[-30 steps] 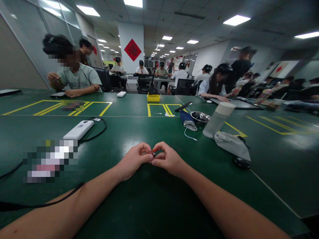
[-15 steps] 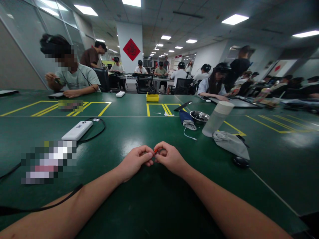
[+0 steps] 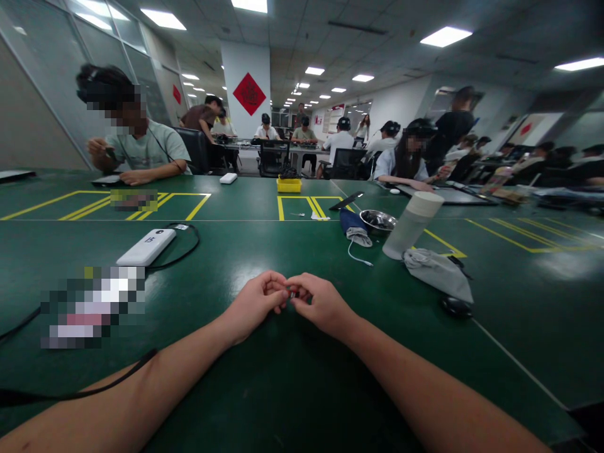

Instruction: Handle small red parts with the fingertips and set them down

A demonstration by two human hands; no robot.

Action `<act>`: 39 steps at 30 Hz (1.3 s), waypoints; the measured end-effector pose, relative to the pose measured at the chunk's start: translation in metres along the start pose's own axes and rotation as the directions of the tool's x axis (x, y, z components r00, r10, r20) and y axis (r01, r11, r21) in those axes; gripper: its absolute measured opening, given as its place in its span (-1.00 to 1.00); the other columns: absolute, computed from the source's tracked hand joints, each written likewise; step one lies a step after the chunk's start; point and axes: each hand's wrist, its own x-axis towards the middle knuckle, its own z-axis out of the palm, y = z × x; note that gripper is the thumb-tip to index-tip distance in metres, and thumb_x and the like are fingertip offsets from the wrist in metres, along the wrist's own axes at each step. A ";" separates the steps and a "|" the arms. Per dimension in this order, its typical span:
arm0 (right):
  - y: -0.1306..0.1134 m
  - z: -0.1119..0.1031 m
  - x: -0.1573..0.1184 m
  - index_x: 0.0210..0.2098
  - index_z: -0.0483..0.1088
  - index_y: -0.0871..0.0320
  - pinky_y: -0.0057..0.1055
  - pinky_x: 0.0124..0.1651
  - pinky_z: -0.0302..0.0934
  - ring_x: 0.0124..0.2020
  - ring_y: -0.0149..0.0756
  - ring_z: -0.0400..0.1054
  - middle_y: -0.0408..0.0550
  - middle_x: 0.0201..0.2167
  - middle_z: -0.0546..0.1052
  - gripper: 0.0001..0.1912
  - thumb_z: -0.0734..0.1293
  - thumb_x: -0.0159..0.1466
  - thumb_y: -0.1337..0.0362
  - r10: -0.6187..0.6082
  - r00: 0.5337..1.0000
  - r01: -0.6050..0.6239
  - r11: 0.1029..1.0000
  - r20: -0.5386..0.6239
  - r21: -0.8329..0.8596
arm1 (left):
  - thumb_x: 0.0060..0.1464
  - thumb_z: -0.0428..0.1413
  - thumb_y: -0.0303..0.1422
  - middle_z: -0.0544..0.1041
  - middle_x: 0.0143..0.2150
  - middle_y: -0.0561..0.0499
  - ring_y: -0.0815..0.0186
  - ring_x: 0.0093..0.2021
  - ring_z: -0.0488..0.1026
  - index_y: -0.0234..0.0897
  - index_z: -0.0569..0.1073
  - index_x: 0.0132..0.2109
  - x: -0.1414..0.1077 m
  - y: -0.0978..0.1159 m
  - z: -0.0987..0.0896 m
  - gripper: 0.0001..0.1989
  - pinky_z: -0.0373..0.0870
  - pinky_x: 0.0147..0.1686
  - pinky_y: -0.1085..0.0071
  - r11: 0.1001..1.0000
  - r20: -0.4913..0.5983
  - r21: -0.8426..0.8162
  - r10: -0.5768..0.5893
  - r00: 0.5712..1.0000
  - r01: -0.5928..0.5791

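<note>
Between my fingertips, over the near middle of the green table (image 3: 264, 384), is a small dark object (image 3: 293, 294) with a silvery part and a trace of red. It is too small to name. My left hand (image 3: 261, 301) has its fingers curled, thumb and fingertips pinched at the object's left side. From the other side my right hand (image 3: 321, 302) closes thumb and forefinger on it. The two hands touch or nearly touch at the fingertips, which hide part of the object.
To the left lies a white power bank (image 3: 147, 247) with a black cable. On the right are a frosted bottle (image 3: 413, 225), a grey pouch (image 3: 436, 272), a black mouse (image 3: 456, 306) and a metal bowl (image 3: 377, 220). Farther off stands a yellow box (image 3: 289, 185). Co-workers sit opposite.
My fingers have shifted around the small object, with the right fingertips reaching slightly left. Its orange-red face showed before; now a dark and silvery side shows.
</note>
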 end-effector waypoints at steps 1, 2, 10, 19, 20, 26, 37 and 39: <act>0.000 0.000 0.000 -0.15 0.42 0.16 -0.50 -0.34 0.18 -0.44 -0.45 0.29 -0.10 -0.33 0.44 -0.72 0.27 0.14 0.45 0.007 1.000 -0.007 1.000 -0.003 0.000 | 0.04 0.13 -0.39 0.44 -0.39 0.06 0.43 -0.45 0.35 -0.31 0.36 -0.16 0.000 0.000 0.000 -0.81 0.28 -0.46 0.50 1.000 0.002 -0.010 0.000 1.000 0.000; 0.000 0.000 0.000 -0.17 0.43 0.16 -0.50 -0.35 0.18 -0.45 -0.45 0.29 -0.11 -0.34 0.45 -0.74 0.28 0.14 0.45 0.016 1.000 -0.016 1.000 -0.001 0.003 | 0.04 0.13 -0.38 0.44 -0.40 0.06 0.43 -0.45 0.35 -0.31 0.37 -0.16 0.000 0.000 0.000 -0.80 0.28 -0.46 0.50 1.000 0.004 -0.018 -0.003 1.000 0.003; 0.000 -0.004 0.001 -0.26 0.46 0.18 -0.50 -0.35 0.17 -0.48 -0.46 0.30 -0.14 -0.43 0.48 -0.83 0.32 0.13 0.40 0.109 0.992 -0.108 0.994 -0.060 0.030 | 0.01 0.11 -0.43 0.46 -0.37 0.03 0.42 -0.45 0.37 -0.33 0.41 -0.13 0.002 0.000 -0.002 -0.77 0.30 -0.44 0.49 0.998 -0.070 -0.054 -0.033 0.997 0.029; 0.005 0.002 0.002 -0.24 0.40 0.23 -0.43 -0.27 0.24 -0.39 -0.39 0.40 -0.09 -0.40 0.51 -0.74 0.38 0.04 0.38 0.330 0.932 -0.347 0.691 0.150 0.635 | 0.00 0.14 -0.43 0.52 -0.39 -0.03 0.40 -0.39 0.44 -0.37 0.50 -0.20 0.001 -0.001 -0.003 -0.82 0.37 -0.32 0.48 0.972 -0.029 -0.217 -0.104 0.994 0.095; 0.005 0.003 0.002 -0.25 0.39 0.23 -0.41 -0.24 0.25 -0.36 -0.37 0.41 -0.08 -0.39 0.52 -0.73 0.40 0.02 0.38 0.331 0.930 -0.350 0.659 0.160 0.666 | 0.00 0.15 -0.43 0.53 -0.39 -0.03 0.41 -0.39 0.45 -0.38 0.50 -0.20 0.002 -0.001 -0.003 -0.83 0.38 -0.32 0.49 0.966 -0.019 -0.234 -0.116 0.993 0.108; 0.006 0.005 0.001 -0.24 0.36 0.22 -0.43 -0.25 0.27 -0.39 -0.39 0.44 -0.10 -0.44 0.53 -0.74 0.37 0.04 0.42 0.328 0.925 -0.369 0.662 0.191 0.652 | 0.01 0.15 -0.45 0.54 -0.41 -0.05 0.42 -0.41 0.47 -0.40 0.49 -0.21 0.002 -0.001 -0.005 -0.84 0.38 -0.34 0.53 0.952 0.027 -0.276 -0.129 0.991 0.132; 0.008 0.003 0.001 -0.19 0.39 0.22 -0.49 -0.42 0.20 -0.49 -0.42 0.34 -0.15 -0.49 0.46 -0.74 0.34 0.10 0.36 0.255 0.966 -0.253 0.874 0.051 0.414 | 0.00 0.15 -0.43 0.50 -0.43 0.02 0.44 -0.43 0.41 -0.36 0.46 -0.23 0.001 0.000 -0.002 -0.86 0.34 -0.36 0.51 0.972 -0.025 -0.224 -0.078 0.997 0.070; 0.006 0.002 0.001 -0.20 0.40 0.21 -0.50 -0.44 0.16 -0.50 -0.45 0.29 -0.16 -0.49 0.43 -0.77 0.33 0.11 0.36 0.220 0.976 -0.208 0.917 0.003 0.340 | 0.00 0.16 -0.43 0.49 -0.44 0.03 0.43 -0.43 0.40 -0.35 0.45 -0.25 0.001 0.001 -0.002 -0.87 0.33 -0.37 0.51 0.978 -0.033 -0.201 -0.070 0.997 0.062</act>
